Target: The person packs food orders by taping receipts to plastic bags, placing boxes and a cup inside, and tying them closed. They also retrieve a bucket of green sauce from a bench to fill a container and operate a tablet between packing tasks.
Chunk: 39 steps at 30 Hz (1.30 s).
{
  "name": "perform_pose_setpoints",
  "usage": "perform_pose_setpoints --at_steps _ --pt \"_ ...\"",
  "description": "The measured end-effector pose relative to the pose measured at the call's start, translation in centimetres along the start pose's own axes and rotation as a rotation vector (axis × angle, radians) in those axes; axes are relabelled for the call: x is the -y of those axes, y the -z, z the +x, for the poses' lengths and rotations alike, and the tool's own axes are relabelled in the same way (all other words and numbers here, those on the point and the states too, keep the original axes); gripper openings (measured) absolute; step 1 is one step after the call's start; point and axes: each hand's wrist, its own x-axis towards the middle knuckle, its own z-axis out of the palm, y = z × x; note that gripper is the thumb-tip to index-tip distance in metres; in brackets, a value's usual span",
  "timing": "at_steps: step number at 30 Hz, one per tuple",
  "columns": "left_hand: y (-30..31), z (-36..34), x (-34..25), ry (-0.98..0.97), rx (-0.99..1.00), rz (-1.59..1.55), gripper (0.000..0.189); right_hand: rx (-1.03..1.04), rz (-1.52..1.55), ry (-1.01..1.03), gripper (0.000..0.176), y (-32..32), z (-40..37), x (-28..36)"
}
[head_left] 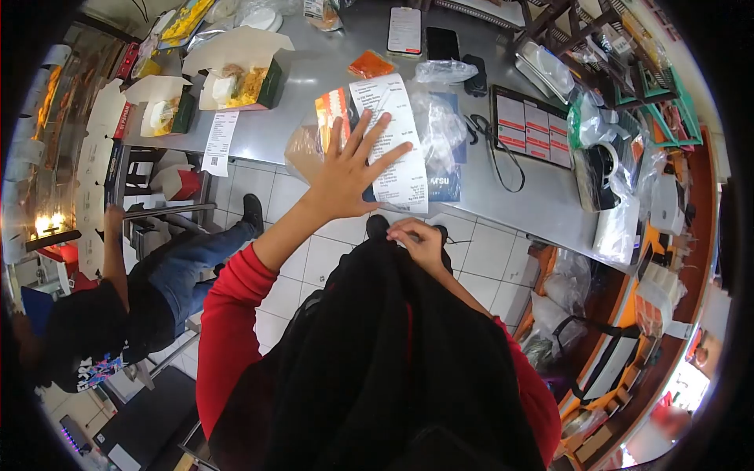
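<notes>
My left hand [349, 169] lies spread on a long printed receipt [404, 174] at the front edge of the metal table, fingers apart. Under and beside the receipt are an orange-and-white packet [323, 118] and clear plastic [437, 129], with a dark blue packet [446, 182] to the right. My right hand [420, 242] is below the table edge near my body, fingers curled together close to the receipt's lower end. Whatever its fingertips hold, if anything, is too small to make out.
Open food boxes [271, 85] and another receipt [220, 141] are on the left. Phones [404, 31], a tablet [532, 129] and scissors [473, 129] lie toward the back and right. A co-worker [102, 322] is at the left.
</notes>
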Motion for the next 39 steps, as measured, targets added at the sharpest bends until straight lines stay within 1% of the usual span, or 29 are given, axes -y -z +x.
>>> perform_pose_setpoints --at_steps 2,6,9,12,15,17,18,21,24,27,29,30,32,33,34,35,36,37,38,39 --pt "-0.1 0.0 -0.2 0.000 0.013 0.043 0.101 -0.042 0.158 0.027 0.006 -1.4 0.8 -0.6" --pt "0.2 0.1 -0.5 -0.004 0.034 0.018 0.098 -0.258 0.449 -0.049 0.012 -3.7 1.6 -1.4" --pt "0.4 0.1 -0.7 -0.012 0.054 0.031 0.091 -0.377 0.504 -0.094 0.015 -4.1 2.5 -1.0" --pt "0.3 0.2 -0.9 -0.016 0.030 0.045 0.082 -0.370 0.359 -0.160 0.018 -4.1 3.0 -2.7" --pt "-0.5 -0.1 -0.7 -0.015 -0.010 0.081 0.072 -0.366 0.365 -0.274 0.022 -4.1 3.0 -2.2" --pt "-0.9 -0.2 -0.8 -0.023 -0.038 0.090 0.062 -0.366 0.134 -0.347 0.020 -4.0 3.2 -2.7" --pt "-1.0 -0.3 -0.8 -0.027 -0.041 0.092 0.061 -0.368 0.018 -0.381 0.020 -3.9 3.3 -3.1" --pt "-1.3 -0.5 -0.8 -0.030 -0.056 0.097 0.058 -0.346 -0.459 -0.091 0.019 -3.1 3.5 -4.3" --pt "-1.6 -0.7 -0.8 -0.022 -0.056 0.094 0.059 -0.500 -0.927 0.214 0.018 -1.4 3.3 -9.6" --pt "-1.2 -0.5 -0.6 -0.012 -0.027 0.062 0.062 -0.460 -1.017 -0.038 0.018 2.1 2.4 -9.2" --pt "-0.6 -0.7 -0.7 -0.004 -0.006 0.024 0.063 -0.191 -0.658 -0.292 0.016 4.5 1.1 -6.1" --pt "0.0 -0.9 -0.6 -0.020 -0.018 -0.074 0.066 -0.056 -0.473 -0.413 0.016 5.2 0.3 -4.3" --pt "1.4 -1.6 0.4 -0.058 -0.051 -0.269 0.071 -0.314 -0.379 -0.219 0.020 5.7 -2.3 -2.4" --pt "-0.3 -3.6 2.0 0.128 -0.256 -0.488 0.074 -0.445 -0.495 0.018 0.021 6.0 -3.0 -0.9" --pt "-0.8 -3.8 2.7 0.329 -0.439 -0.601 0.075 -0.575 -0.604 0.265 0.021 6.3 -2.9 0.9" --pt "-1.3 -4.0 3.5 0.504 -0.655 -0.734 0.077 -0.648 -0.506 0.276 0.020 6.6 -1.8 3.2" --pt "-0.5 -3.4 3.2 0.702 -0.842 -0.762 0.077 -0.718 -0.407 0.280 0.018 6.7 -0.5 5.2" --pt "-0.6 -3.2 4.2 0.893 -0.812 -0.910 0.071 -0.743 -0.399 0.291 0.017 7.1 2.3 6.9" --pt "-0.9 -3.2 5.9 1.087 -0.771 -1.059 0.065 -0.766 -0.392 0.300 0.021 7.5 5.3 7.9" --pt "-1.2 -3.1 6.9 1.278 -0.721 -1.209 0.060 -0.683 -0.196 0.131 0.027 7.5 7.2 8.1"
